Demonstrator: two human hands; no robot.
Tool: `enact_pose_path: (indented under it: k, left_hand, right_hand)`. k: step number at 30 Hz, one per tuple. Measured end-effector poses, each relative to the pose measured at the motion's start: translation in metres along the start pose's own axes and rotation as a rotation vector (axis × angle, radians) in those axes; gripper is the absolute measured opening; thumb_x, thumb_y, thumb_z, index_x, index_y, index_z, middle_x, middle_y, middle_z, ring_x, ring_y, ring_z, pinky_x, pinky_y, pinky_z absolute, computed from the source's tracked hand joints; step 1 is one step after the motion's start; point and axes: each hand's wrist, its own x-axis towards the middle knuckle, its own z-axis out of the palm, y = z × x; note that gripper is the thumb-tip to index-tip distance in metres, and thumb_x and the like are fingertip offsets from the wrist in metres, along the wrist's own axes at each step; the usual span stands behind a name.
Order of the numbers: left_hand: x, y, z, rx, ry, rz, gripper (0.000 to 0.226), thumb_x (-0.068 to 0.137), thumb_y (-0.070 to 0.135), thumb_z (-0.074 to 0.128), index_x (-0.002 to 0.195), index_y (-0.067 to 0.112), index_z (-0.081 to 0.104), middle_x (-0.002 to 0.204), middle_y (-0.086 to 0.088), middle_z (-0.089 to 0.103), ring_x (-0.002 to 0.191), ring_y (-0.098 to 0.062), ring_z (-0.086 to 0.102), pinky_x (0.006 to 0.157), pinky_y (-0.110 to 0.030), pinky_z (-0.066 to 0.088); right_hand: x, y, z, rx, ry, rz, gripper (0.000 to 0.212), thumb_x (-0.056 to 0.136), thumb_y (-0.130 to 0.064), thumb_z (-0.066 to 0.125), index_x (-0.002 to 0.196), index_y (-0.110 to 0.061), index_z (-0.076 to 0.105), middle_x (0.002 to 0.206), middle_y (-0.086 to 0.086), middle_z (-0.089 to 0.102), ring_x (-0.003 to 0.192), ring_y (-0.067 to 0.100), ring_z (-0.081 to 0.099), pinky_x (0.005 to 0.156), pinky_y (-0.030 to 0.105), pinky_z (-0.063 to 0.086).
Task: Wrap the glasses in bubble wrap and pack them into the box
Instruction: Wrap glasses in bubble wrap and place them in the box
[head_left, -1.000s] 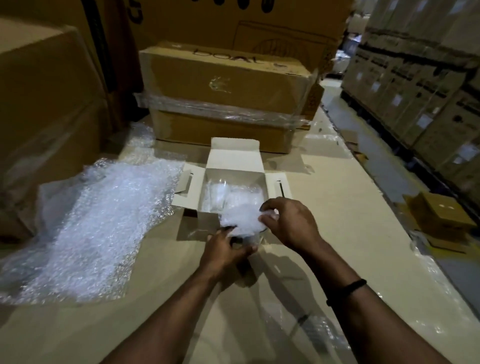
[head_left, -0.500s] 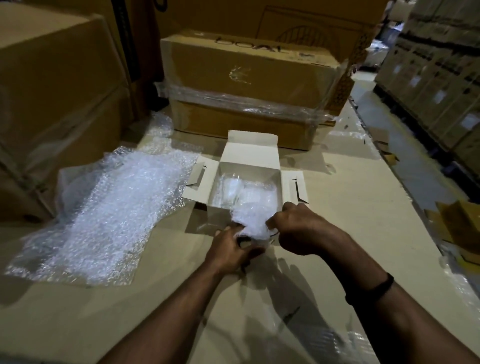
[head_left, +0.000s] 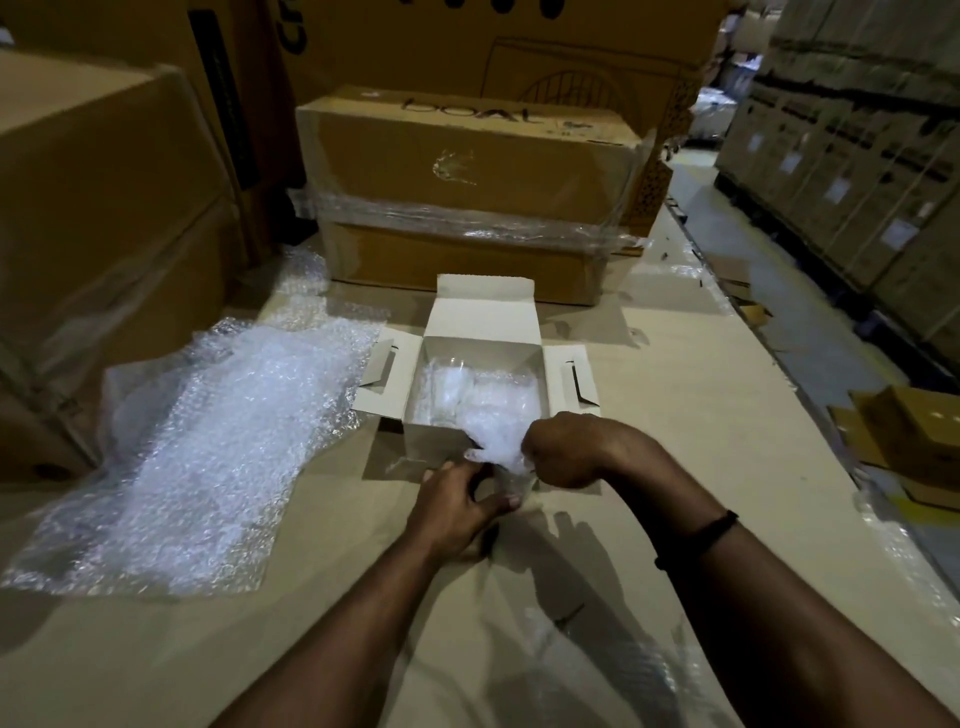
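Note:
A small white box (head_left: 480, 325) stands open on the cardboard work surface, flaps spread. Inside it lie wrapped glasses (head_left: 452, 395) in bubble wrap. Just in front of the box's near wall, a glass wrapped in bubble wrap (head_left: 496, 441) is held between both hands. My left hand (head_left: 457, 506) grips its lower part from below, fingers curled round the clear base. My right hand (head_left: 563, 449) is fisted on the wrap at its right side. The glass itself is mostly hidden by wrap and fingers.
A large sheet of bubble wrap (head_left: 208, 447) lies to the left of the box. Big cardboard cartons (head_left: 467, 192) stand behind and at the left (head_left: 93, 218). The surface's right edge drops to a floor aisle with stacked cartons (head_left: 857, 156) and a small brown box (head_left: 914, 441).
The wrapped glass has come down from over the box opening to its near edge. My right hand has turned from resting on top of the wrap to a fist at its side.

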Motion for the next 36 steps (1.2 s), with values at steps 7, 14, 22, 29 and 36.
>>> enact_pose_path:
  k: [7,14,22,29,36]
  left_hand:
    - [-0.001,0.003,-0.002,0.022,-0.001,-0.020,0.053,0.068,0.068,0.070,0.112,0.039,0.065,0.110,0.015,0.068,0.107,-0.008,0.061,0.092,-0.042,0.052]
    - [0.000,0.007,-0.002,0.090,-0.002,-0.024,0.068,0.062,0.071,0.068,0.119,0.033,0.066,0.115,0.009,0.068,0.105,-0.014,0.060,0.090,-0.042,0.051]
    - [-0.003,0.012,-0.004,0.161,-0.004,-0.059,0.057,0.075,0.053,0.075,0.125,0.031,0.063,0.118,0.001,0.063,0.106,-0.019,0.056,0.094,-0.034,0.046]
    - [-0.004,0.009,-0.006,0.117,-0.022,-0.034,0.055,0.071,0.059,0.072,0.120,0.035,0.064,0.107,-0.001,0.065,0.094,-0.013,0.058,0.086,-0.032,0.052]
    - [-0.002,0.008,-0.006,0.149,-0.014,-0.017,0.056,0.069,0.069,0.064,0.112,0.033,0.067,0.100,0.004,0.070,0.093,-0.016,0.059,0.079,-0.032,0.049]
  right_hand:
    - [-0.015,0.016,0.018,0.337,0.527,-0.052,0.057,0.082,-0.045,0.070,0.136,-0.037,0.050,0.127,-0.011,0.062,0.110,0.016,0.060,0.090,0.035,0.049]
    - [0.018,0.025,0.041,-0.009,0.663,-0.100,0.015,0.079,-0.014,0.057,0.081,-0.026,0.065,0.093,-0.007,0.069,0.081,0.022,0.052,0.073,0.036,0.047]
    - [-0.005,0.012,0.023,-0.034,0.411,-0.058,0.051,0.086,-0.004,0.047,0.128,-0.030,0.060,0.113,0.008,0.061,0.110,0.026,0.049,0.079,0.031,0.038]
    - [0.004,0.003,0.015,-0.061,0.244,-0.002,0.051,0.091,-0.008,0.042,0.136,-0.029,0.054,0.129,0.013,0.052,0.117,0.029,0.049,0.092,0.033,0.041]
    - [0.001,0.016,0.011,0.143,0.580,-0.178,0.049,0.084,-0.022,0.067,0.130,-0.037,0.055,0.139,-0.013,0.053,0.112,0.019,0.051,0.092,0.035,0.044]
